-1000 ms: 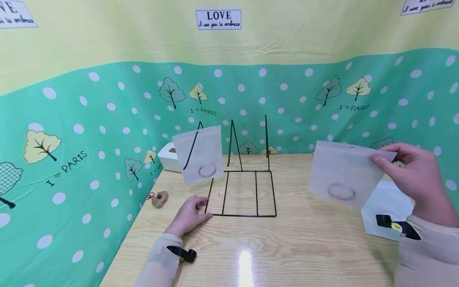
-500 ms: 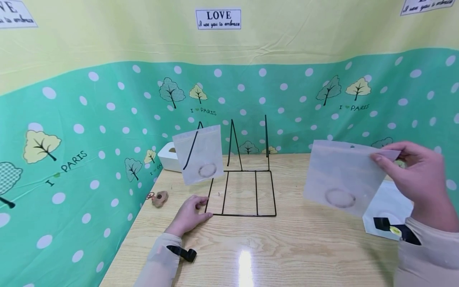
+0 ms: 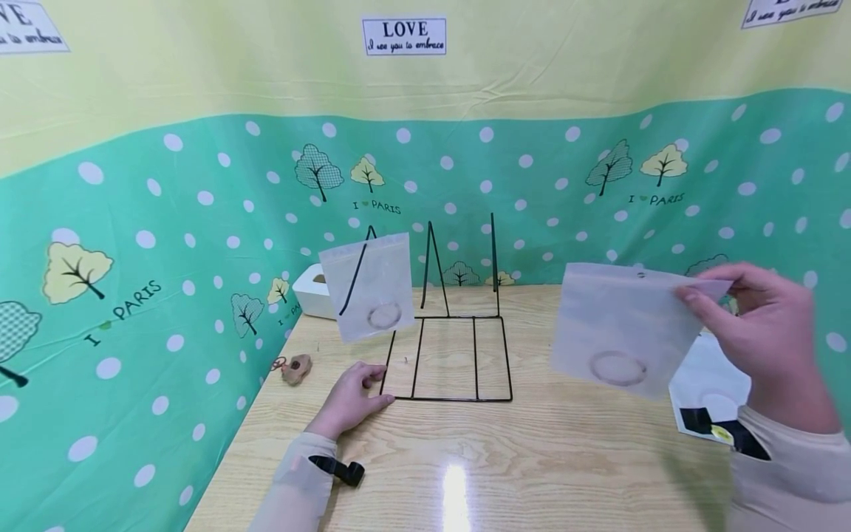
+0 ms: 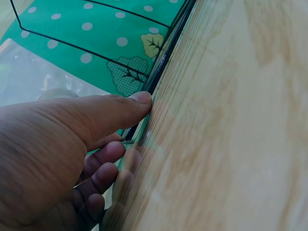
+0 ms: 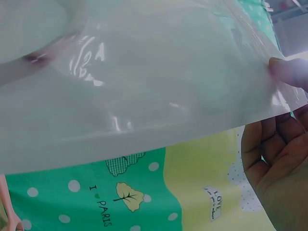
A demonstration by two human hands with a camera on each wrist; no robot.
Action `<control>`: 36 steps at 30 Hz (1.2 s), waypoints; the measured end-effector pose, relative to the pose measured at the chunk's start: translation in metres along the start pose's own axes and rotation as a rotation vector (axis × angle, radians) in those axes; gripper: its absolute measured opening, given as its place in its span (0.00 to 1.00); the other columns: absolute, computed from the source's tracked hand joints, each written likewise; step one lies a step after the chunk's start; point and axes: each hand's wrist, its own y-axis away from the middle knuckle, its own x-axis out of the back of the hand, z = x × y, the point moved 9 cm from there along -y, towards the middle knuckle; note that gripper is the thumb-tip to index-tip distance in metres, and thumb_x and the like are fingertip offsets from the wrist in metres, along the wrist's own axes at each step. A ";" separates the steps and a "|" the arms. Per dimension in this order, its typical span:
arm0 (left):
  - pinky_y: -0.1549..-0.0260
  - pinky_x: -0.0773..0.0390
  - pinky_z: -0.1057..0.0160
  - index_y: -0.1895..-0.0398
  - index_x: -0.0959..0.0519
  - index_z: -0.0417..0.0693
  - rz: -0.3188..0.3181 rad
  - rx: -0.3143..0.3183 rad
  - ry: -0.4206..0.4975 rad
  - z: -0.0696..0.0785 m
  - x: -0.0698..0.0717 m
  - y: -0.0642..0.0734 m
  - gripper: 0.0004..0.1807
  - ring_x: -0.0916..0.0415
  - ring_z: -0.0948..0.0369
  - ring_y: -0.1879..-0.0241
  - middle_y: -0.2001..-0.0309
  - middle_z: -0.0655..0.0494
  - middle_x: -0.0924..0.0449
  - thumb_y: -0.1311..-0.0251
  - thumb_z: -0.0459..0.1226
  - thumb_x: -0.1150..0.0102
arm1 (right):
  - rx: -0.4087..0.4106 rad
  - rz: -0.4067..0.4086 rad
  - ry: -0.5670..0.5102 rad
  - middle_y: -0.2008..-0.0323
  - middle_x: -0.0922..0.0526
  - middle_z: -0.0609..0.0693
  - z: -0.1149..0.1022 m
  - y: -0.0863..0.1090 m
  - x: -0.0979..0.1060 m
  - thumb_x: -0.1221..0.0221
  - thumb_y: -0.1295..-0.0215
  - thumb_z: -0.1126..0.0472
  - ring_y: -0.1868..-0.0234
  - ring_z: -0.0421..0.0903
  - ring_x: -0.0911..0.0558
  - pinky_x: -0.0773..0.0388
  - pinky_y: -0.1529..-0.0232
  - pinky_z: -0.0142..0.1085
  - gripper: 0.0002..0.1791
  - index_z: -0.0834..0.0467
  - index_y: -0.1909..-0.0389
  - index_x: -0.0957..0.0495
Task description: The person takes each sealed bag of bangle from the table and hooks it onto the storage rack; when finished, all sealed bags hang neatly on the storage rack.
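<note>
My right hand (image 3: 764,325) pinches the top right corner of a frosted zip bag (image 3: 618,318) and holds it up over the right side of the table. A bracelet-like ring (image 3: 618,368) shows faintly through the plastic near its bottom. In the right wrist view the bag (image 5: 159,101) fills most of the picture. My left hand (image 3: 355,399) grips the front left corner of a black wire rack (image 3: 462,400), thumb on the wire (image 4: 161,67). From the rack's left upright prong hangs another frosted bag (image 3: 372,277), also with a ring inside.
Two more upright prongs stand on the rack, the middle one (image 3: 431,258) and the right one (image 3: 494,251). Behind my right hand lies a pale flat packet (image 3: 708,384). A white box (image 3: 312,292) and a small brown trinket (image 3: 297,369) are at the left. A printed curtain (image 3: 545,185) closes the back.
My right hand has shifted slightly left, carrying the bag a little nearer the rack. My left hand, the rack and the hanging bag have stayed put.
</note>
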 end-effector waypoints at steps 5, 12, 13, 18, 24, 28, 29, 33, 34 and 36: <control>0.52 0.23 0.52 0.37 0.18 0.43 -0.001 0.001 0.002 0.000 0.000 0.000 0.33 0.25 0.59 0.56 0.52 0.57 0.20 0.45 0.44 0.18 | 0.021 -0.012 -0.085 0.68 0.13 0.51 -0.004 0.001 -0.008 0.36 0.47 0.87 0.68 0.41 0.17 0.23 0.62 0.25 0.06 0.83 0.68 0.21; 0.52 0.23 0.52 0.37 0.18 0.43 0.003 -0.005 -0.002 -0.001 -0.001 0.000 0.33 0.25 0.60 0.56 0.52 0.57 0.20 0.45 0.44 0.18 | 0.019 -0.042 -0.237 0.70 0.13 0.53 -0.003 0.003 -0.024 0.37 0.48 0.88 0.67 0.43 0.16 0.22 0.60 0.26 0.06 0.83 0.69 0.22; 0.52 0.23 0.52 0.37 0.18 0.44 0.003 -0.005 -0.002 -0.001 -0.001 0.000 0.33 0.25 0.60 0.56 0.52 0.57 0.20 0.45 0.44 0.19 | 0.022 -0.045 -0.254 0.70 0.13 0.53 -0.003 0.003 -0.027 0.38 0.48 0.88 0.67 0.43 0.16 0.22 0.61 0.26 0.06 0.83 0.69 0.22; 0.52 0.23 0.52 0.37 0.18 0.44 0.005 -0.006 0.004 -0.001 0.000 0.000 0.32 0.25 0.60 0.56 0.53 0.57 0.20 0.45 0.43 0.18 | 0.024 -0.051 -0.341 0.69 0.12 0.54 -0.003 0.004 -0.037 0.39 0.50 0.90 0.63 0.43 0.13 0.22 0.60 0.27 0.07 0.82 0.69 0.21; 0.52 0.23 0.52 0.37 0.18 0.43 0.004 -0.005 0.007 -0.001 0.000 0.000 0.33 0.25 0.60 0.56 0.53 0.58 0.20 0.45 0.43 0.18 | 0.012 -0.027 -0.310 0.66 0.11 0.53 -0.002 0.007 -0.043 0.39 0.50 0.90 0.70 0.42 0.18 0.28 0.70 0.26 0.08 0.81 0.69 0.20; 0.51 0.23 0.52 0.37 0.18 0.43 0.001 0.003 0.009 -0.001 0.000 0.001 0.33 0.25 0.60 0.55 0.52 0.57 0.20 0.45 0.43 0.18 | 0.010 -0.022 -0.366 0.65 0.11 0.54 -0.003 0.008 -0.050 0.39 0.51 0.91 0.72 0.41 0.19 0.31 0.73 0.25 0.08 0.83 0.68 0.22; 0.51 0.23 0.52 0.37 0.18 0.44 0.002 0.003 0.009 -0.001 0.000 0.001 0.33 0.25 0.60 0.55 0.52 0.57 0.20 0.45 0.43 0.18 | 0.011 -0.024 -0.374 0.66 0.11 0.54 -0.003 0.008 -0.051 0.39 0.51 0.91 0.72 0.41 0.18 0.30 0.73 0.25 0.08 0.84 0.68 0.22; 0.52 0.23 0.52 0.37 0.18 0.43 0.005 -0.002 0.006 -0.001 0.000 0.000 0.33 0.25 0.59 0.56 0.53 0.57 0.20 0.45 0.43 0.18 | 0.011 -0.039 -0.408 0.66 0.12 0.55 -0.003 0.008 -0.057 0.39 0.49 0.90 0.70 0.42 0.14 0.21 0.69 0.25 0.07 0.84 0.68 0.22; 0.52 0.23 0.52 0.37 0.18 0.44 0.005 -0.004 0.004 -0.001 0.000 0.000 0.32 0.25 0.59 0.56 0.53 0.57 0.20 0.45 0.43 0.18 | 0.007 -0.043 -0.423 0.67 0.13 0.56 -0.003 0.008 -0.059 0.39 0.49 0.90 0.71 0.42 0.14 0.19 0.68 0.25 0.07 0.84 0.68 0.23; 0.52 0.23 0.52 0.38 0.18 0.44 0.007 -0.006 0.002 -0.001 0.000 0.000 0.32 0.25 0.60 0.56 0.53 0.57 0.20 0.45 0.43 0.18 | 0.001 -0.049 -0.435 0.67 0.13 0.56 -0.003 0.008 -0.062 0.39 0.48 0.90 0.71 0.43 0.15 0.18 0.66 0.27 0.07 0.84 0.67 0.23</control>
